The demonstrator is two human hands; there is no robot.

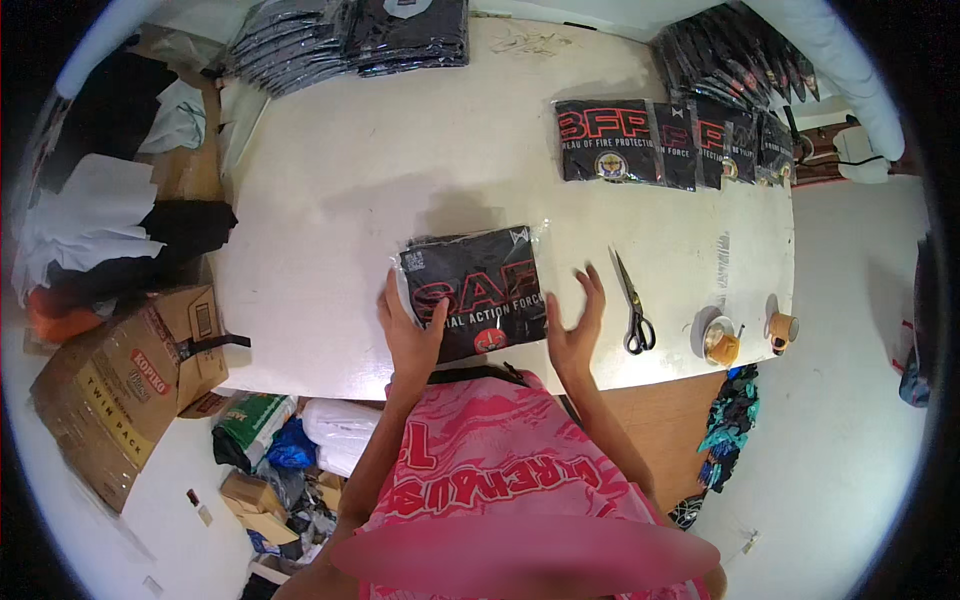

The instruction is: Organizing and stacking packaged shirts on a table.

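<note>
A folded black garment in a clear plastic bag [476, 289], with red and white print, lies tilted on the white table [315, 300] right before me; another dark packed piece seems to show under its far edge. My left hand [412, 322] rests at the bag's left side, the thumb over its front and the fingers along the edge. At the right edge is my right hand [579, 322], its thumb at the bag and its fingers spread apart from it. Black-handled fabric scissors [636, 307] lie to the right of that hand, tips pointing away.
Bagged black garments [607, 142] lie at the back right, beside a leaning stack [727, 60]. More stacks [412, 37] stand at the far left edge. Tape rolls [783, 328] sit near the right edge. A cardboard box [127, 390] and loose cloth [105, 202] are at the left.
</note>
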